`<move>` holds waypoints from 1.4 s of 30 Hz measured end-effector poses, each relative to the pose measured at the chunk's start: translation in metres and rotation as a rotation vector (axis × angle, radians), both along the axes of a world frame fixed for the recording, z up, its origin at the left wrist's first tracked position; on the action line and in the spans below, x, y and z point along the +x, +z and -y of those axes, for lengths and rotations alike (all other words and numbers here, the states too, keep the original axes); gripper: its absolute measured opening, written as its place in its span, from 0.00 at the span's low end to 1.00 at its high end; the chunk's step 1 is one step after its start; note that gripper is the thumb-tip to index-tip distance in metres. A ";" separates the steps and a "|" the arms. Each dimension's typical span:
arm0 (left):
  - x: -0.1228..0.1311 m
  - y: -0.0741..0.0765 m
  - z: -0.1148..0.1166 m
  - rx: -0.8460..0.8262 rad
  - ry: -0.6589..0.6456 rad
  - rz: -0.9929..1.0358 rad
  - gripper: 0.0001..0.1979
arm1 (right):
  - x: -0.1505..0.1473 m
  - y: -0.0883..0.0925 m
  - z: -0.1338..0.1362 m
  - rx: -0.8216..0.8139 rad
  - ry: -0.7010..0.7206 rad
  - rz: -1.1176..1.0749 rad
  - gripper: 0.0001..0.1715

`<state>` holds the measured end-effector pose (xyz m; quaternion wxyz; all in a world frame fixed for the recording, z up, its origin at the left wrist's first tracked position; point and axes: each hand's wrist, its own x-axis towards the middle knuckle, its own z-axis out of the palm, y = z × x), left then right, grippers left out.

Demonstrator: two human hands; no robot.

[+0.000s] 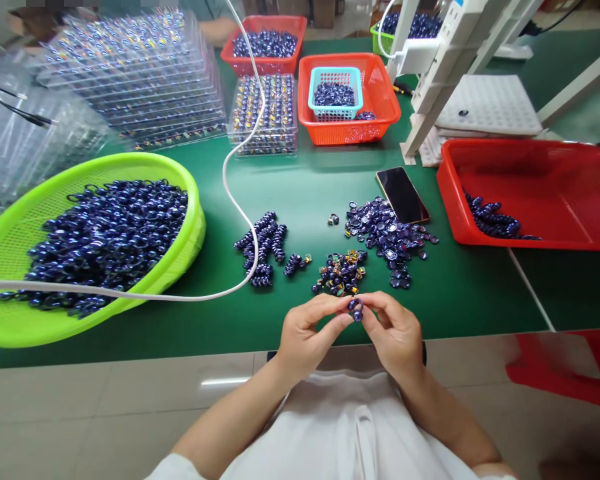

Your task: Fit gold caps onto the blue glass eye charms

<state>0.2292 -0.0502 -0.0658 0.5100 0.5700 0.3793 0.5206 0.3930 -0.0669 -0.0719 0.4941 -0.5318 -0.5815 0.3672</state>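
My left hand (307,333) and my right hand (393,333) meet at the front edge of the green table, fingers pinched together on one small dark blue ring-shaped part (355,308) held between them. Just beyond my fingers lies a small heap of multicoloured pieces (341,272). To its right is a pile of flat dark blue pieces (387,233). Left of it lie short stacked rows of blue rings (263,247).
A big lime green basket (180,173) full of blue rings sits at left, with a white cable (230,193) across it. A phone (403,195) lies near a red tray (530,193). Orange baskets (380,100), stacked clear trays (145,80) and a white rack (450,60) stand behind.
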 end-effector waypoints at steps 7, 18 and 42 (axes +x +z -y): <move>-0.003 0.008 -0.001 -0.029 0.006 -0.151 0.06 | -0.006 0.005 -0.002 -0.154 0.145 -0.228 0.09; -0.001 0.002 -0.001 -0.162 -0.023 -0.174 0.07 | 0.000 0.005 -0.007 -0.159 0.122 -0.191 0.09; -0.007 0.016 -0.014 -0.755 -0.303 0.218 0.12 | 0.013 0.009 -0.010 0.333 0.221 0.383 0.16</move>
